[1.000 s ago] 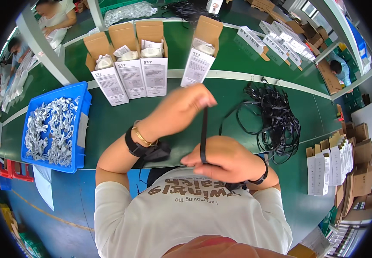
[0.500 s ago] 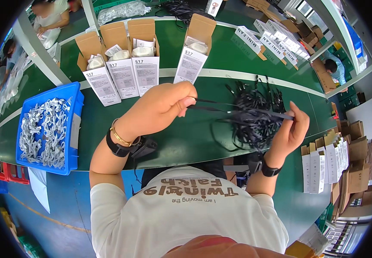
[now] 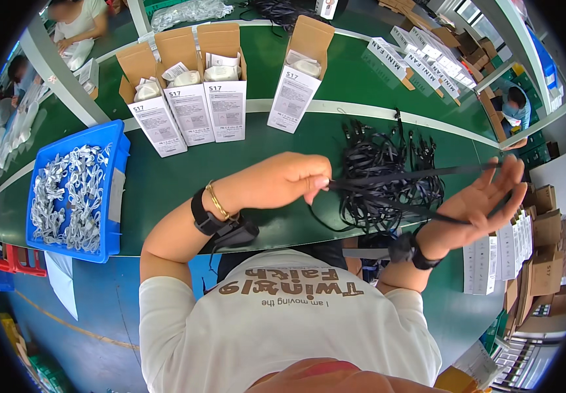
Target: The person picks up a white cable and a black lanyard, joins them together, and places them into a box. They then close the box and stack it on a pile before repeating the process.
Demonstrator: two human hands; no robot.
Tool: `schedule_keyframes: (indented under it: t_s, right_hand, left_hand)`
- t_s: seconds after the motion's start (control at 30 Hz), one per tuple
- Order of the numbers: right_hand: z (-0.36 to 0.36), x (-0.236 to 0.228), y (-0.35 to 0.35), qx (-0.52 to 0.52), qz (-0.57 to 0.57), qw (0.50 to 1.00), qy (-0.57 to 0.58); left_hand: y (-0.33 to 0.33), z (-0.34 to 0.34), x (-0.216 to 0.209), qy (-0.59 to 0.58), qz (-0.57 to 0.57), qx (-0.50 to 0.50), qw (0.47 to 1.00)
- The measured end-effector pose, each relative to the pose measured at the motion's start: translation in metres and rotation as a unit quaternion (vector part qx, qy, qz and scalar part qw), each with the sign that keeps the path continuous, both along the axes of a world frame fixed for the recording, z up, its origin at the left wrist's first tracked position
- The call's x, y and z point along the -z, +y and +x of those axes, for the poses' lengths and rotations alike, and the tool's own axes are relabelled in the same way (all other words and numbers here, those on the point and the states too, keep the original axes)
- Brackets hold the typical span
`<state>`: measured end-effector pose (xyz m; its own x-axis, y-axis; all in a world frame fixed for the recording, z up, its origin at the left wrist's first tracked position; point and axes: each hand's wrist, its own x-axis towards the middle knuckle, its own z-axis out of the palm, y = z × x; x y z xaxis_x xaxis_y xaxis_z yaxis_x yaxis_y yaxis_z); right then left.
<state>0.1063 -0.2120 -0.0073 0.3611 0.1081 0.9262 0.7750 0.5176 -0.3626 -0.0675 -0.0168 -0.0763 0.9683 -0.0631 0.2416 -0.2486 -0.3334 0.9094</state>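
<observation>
My left hand (image 3: 280, 181) is pinched closed on one end of a black lanyard (image 3: 456, 171), above the table near its front edge. From there two strands stretch to the right. They reach my right hand (image 3: 460, 229), whose fingers are spread with the palm turned up. The lanyard loop passes around those fingers, partly hidden behind them. Between and beyond my hands lies a tangled pile of black lanyards (image 3: 378, 154) with small metal or plastic ends.
Several white boxes with raised brown flaps, one a separate box (image 3: 294, 98), stand at the back, bagged items inside. A blue tray (image 3: 114, 190) of white cables sits left. Flat white boxes (image 3: 424, 69) lie far right; upright cartons (image 3: 479, 268) stand near right. Others work nearby.
My right hand has moved right and opened from a pinch, with the lanyard loop now around its fingers. My left hand has shifted right and nearer, still pinching the lanyard.
</observation>
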Motion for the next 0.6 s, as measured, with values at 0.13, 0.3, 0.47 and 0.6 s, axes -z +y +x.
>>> schedule_keyframes:
  t_s: [0.13,0.3,0.47,0.6]
  right_hand:
    - [0.032,0.036,0.004,0.168,-0.240,0.955,0.049]
    - [0.013,0.112,0.008,0.108,-0.414,0.903,-0.039]
    - [0.030,0.152,-0.003,0.194,-0.642,0.718,-0.186]
    - [0.054,0.155,-0.015,0.294,-0.643,0.692,-0.145]
  left_hand:
    - [0.019,0.004,0.008,0.013,-0.024,-0.108,0.994]
    - [0.036,-0.015,-0.014,-0.165,-0.206,-0.239,0.935]
    - [0.059,-0.055,-0.043,-0.340,-0.327,-0.284,0.835]
    - [0.069,-0.088,-0.063,-0.402,-0.320,-0.337,0.789]
